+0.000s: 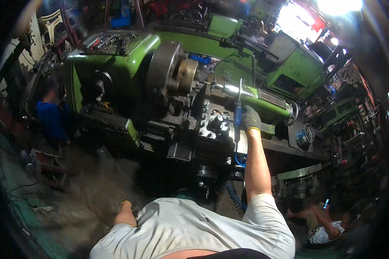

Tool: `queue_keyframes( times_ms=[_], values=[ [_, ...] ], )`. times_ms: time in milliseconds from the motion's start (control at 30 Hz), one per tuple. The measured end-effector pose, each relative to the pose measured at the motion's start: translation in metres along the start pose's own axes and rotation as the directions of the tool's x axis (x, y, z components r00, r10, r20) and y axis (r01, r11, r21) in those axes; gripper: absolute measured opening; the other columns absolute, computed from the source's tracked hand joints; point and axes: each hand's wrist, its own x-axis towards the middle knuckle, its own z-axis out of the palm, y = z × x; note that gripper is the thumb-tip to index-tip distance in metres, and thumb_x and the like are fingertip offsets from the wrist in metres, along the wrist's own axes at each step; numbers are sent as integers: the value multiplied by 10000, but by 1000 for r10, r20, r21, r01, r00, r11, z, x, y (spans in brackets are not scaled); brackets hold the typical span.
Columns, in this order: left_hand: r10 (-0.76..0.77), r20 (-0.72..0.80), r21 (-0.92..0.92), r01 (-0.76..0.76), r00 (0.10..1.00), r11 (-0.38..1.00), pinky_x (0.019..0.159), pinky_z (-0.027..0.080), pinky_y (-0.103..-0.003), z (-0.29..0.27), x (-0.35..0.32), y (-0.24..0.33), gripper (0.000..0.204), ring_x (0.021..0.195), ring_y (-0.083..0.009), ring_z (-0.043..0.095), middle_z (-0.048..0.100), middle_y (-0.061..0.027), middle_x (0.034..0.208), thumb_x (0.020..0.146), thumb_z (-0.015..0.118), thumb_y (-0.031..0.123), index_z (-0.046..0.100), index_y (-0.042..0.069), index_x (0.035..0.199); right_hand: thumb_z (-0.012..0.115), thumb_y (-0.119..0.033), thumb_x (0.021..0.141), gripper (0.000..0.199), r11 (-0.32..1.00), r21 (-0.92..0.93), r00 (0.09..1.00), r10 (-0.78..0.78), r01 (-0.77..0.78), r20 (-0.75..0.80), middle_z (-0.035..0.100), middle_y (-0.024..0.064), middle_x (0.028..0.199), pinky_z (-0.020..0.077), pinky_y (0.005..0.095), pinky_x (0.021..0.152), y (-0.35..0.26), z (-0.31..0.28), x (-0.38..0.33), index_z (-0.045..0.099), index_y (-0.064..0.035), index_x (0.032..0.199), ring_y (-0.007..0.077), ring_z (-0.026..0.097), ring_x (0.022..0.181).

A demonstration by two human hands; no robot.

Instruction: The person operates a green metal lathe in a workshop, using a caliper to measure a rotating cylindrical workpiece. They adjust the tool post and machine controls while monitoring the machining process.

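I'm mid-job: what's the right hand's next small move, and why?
Probably draw the blue tool back slightly: the gloved right hand grips it, and its slender far end overlaps the green tailstock in this view; whether they touch, I cannot tell.

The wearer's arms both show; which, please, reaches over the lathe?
The right arm: its gloved hand grips the blue tool; the left arm hangs low.

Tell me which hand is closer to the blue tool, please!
Right. The right hand holds the blue tool. The left hand is hidden; its yellow cuff is well away, left of the tool and lower in the picture.
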Motion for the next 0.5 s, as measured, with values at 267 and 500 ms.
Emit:
queue_keyframes(
  times_ms=[267,500],
  values=[
    [250,-28,-1,-250,968,968,927,520,-576,-7,32,33,413,1050,-425,703,750,-210,1084,1020,439,367,744,88,1038,740,-185,758,224,991,98,992,83,-92,93,764,190,940,574,413,805,22,39,27,800,-76,943,336,756,886],
    [163,40,9,-164,986,986,942,515,-575,-4,0,-2,417,1072,-423,695,742,-211,1111,1024,437,375,741,93,1065,670,-140,784,236,992,115,992,34,-48,125,753,232,991,567,451,834,22,32,23,785,-42,965,400,736,947]
  ],
)
